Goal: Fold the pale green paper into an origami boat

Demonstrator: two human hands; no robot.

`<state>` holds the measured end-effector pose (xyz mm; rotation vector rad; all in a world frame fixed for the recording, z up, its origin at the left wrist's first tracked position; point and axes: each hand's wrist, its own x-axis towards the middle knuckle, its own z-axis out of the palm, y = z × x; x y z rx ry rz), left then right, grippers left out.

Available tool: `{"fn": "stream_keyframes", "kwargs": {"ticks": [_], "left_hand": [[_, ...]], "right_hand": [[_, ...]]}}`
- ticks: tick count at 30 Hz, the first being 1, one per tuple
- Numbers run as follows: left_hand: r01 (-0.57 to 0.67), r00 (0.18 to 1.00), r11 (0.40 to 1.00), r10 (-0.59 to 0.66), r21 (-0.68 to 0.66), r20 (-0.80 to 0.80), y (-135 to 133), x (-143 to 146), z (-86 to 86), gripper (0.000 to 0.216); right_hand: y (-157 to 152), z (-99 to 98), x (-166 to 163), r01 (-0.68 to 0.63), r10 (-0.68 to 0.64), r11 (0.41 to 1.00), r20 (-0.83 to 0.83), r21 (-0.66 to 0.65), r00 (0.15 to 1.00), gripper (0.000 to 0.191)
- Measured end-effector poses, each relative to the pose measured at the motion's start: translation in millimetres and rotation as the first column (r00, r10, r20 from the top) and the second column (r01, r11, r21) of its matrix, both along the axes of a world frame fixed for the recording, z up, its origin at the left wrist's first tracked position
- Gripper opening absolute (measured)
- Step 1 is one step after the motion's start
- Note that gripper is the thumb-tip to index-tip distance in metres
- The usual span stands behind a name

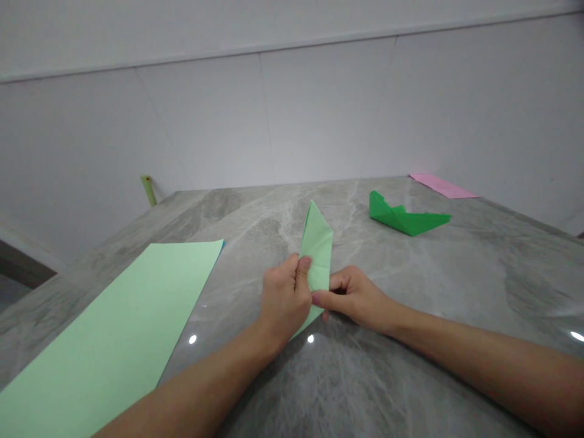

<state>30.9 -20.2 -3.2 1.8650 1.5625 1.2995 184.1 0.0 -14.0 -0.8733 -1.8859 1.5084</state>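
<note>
Grey table, big flat pale-green sheet left of the half-folded piece, dark green boat beyond it, rightward. My left hand and right hand pinch its bottom end. Mid-fold I'd say, creases left.

A plain indoor paper-craft spot; bare white wall panels stand behind a grey marbled table; on the table lie a flat green sheet, a pink sheet and a folded green boat; over the table's middle, a pale green folded paper.
</note>
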Motion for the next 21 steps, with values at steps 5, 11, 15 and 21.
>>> {"fn": "stream_keyframes", "kwargs": {"ticks": [5,11,15,21], "left_hand": [[-0.067,0.995,0.997,0.068,-0.025,0.068,0.2,0.1,1.2,0.04],[-0.065,0.994,0.997,0.068,-0.037,0.089,-1.9,2.0,3.7,0.039],[-0.066,0.993,0.997,0.069,-0.032,0.095,-3.1,3.3,4.5,0.038],[-0.029,0.994,0.999,0.033,-0.038,0.105,-4.2,4.5,6.3,0.037]], "right_hand": [[-2.4,4.4,-0.1,-0.016,0.017,0.999,-0.024,0.037,1.0,0.049],[-2.9,4.8,1.5,-0.026,0.026,0.996,0.001,0.081,1.0,0.051],[-5.5,6.9,0.5,-0.021,0.021,0.995,-0.006,0.097,1.0,0.052],[-8.4,5.8,1.6,0.025,-0.03,0.995,0.044,0.1,0.999,0.049]]}}
